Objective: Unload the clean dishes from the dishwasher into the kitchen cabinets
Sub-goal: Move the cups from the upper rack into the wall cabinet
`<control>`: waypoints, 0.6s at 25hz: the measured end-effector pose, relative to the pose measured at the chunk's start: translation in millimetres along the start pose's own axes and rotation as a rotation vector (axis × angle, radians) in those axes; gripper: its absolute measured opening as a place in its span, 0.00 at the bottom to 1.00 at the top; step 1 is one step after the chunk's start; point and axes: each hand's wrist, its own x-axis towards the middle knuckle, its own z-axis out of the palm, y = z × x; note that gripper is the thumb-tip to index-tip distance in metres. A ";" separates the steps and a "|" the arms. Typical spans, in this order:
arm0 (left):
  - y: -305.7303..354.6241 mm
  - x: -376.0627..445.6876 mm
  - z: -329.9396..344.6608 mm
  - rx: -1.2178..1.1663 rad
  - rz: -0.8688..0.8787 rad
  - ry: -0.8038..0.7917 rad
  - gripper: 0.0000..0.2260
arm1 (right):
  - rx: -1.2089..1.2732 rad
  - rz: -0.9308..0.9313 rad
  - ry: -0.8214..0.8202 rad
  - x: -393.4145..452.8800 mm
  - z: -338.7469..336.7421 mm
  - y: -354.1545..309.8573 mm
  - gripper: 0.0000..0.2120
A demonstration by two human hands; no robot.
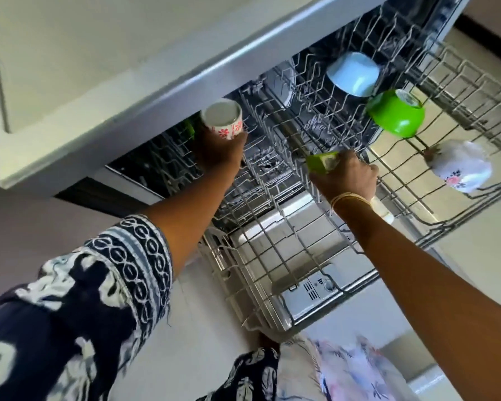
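My left hand (219, 153) holds a small white cup with red flowers (223, 120), lifted just under the countertop edge at the dishwasher's left side. Over the pulled-out upper rack (402, 180), my right hand (346, 176) grips a small green cup (322, 162). Upside down in that rack sit a light blue bowl (353, 73), a green bowl (396, 114) and a white cup with a pink flower (460, 166). The lower rack (272, 267) is pulled out over the open door. A green item (189, 127) shows behind my left hand, mostly hidden.
A grey countertop edge (145, 91) overhangs the dishwasher at the upper left. The door's detergent dispenser (318, 287) lies under the lower rack. A light floor spreads to the right. My patterned sleeve (99, 285) fills the lower left.
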 end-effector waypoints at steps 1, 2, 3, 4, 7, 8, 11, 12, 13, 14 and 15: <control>-0.4 0.4 -0.7 -0.020 -0.015 0.006 0.42 | 0.040 -0.008 0.025 -2.7 -4.2 -0.2 0.32; 1.7 -1.1 -4.0 -0.043 -0.024 0.019 0.41 | 0.092 -0.002 0.048 -5.7 -8.1 -1.2 0.30; 4.8 -2.5 -7.9 -0.064 -0.025 0.036 0.41 | 0.149 0.009 0.061 -10.4 -13.3 -4.2 0.29; 10.2 -4.7 -13.8 -0.077 -0.004 0.041 0.40 | 0.203 0.023 0.064 -15.7 -17.6 -8.1 0.29; 32.4 -18.6 -33.3 -0.074 0.076 -0.026 0.29 | 0.249 0.018 0.048 -30.7 -26.8 -19.7 0.30; 39.7 -27.5 -42.7 -0.082 0.078 -0.045 0.27 | 0.246 0.008 0.026 -37.6 -32.1 -23.1 0.31; 52.9 -58.8 -75.7 -0.107 0.108 -0.100 0.28 | 0.213 -0.013 -0.034 -62.5 -59.7 -29.1 0.30; 54.7 -71.1 -87.5 -0.103 0.126 -0.121 0.30 | 0.186 -0.024 -0.055 -72.6 -70.5 -29.1 0.29; 53.7 -81.4 -98.5 -0.094 0.132 -0.155 0.32 | 0.156 -0.042 -0.067 -83.1 -80.1 -28.3 0.30; 53.1 -90.7 -108.3 -0.088 0.144 -0.197 0.33 | 0.124 -0.053 -0.077 -92.9 -88.2 -27.6 0.30; 51.9 -100.1 -118.8 -0.072 0.150 -0.238 0.33 | 0.094 -0.062 -0.082 -102.8 -94.5 -26.1 0.31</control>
